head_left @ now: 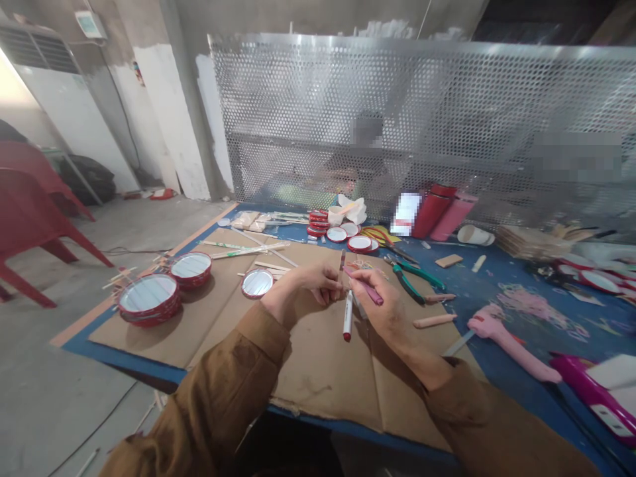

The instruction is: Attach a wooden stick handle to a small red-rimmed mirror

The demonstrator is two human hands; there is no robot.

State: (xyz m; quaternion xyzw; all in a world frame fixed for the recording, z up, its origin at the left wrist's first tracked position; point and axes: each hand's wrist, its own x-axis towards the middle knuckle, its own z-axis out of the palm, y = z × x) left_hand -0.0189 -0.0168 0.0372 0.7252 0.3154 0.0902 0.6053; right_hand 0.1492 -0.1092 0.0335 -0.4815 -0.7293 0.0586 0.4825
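Head camera: A person in brown sleeves works over a sheet of cardboard (318, 371) on a blue surface (467, 291). The left hand (322, 285) pinches a slim brown strip (342, 262), held upward above the middle of the cardboard, while the right hand (387, 311) grips a pink pen-like tool (370, 291), its far end angled toward the strip. Whether the two touch is too blurred to say. A white marker (348, 318) with a red end shows between the hands; red-rimmed rounds (149, 296) stand to the left and green-handled pliers (409, 283) rest to the right. Neat handling would seem to call for a firm pinch close to the working point, a steady left wrist, light pressure from the tool, and fingertips kept clear of its tip.
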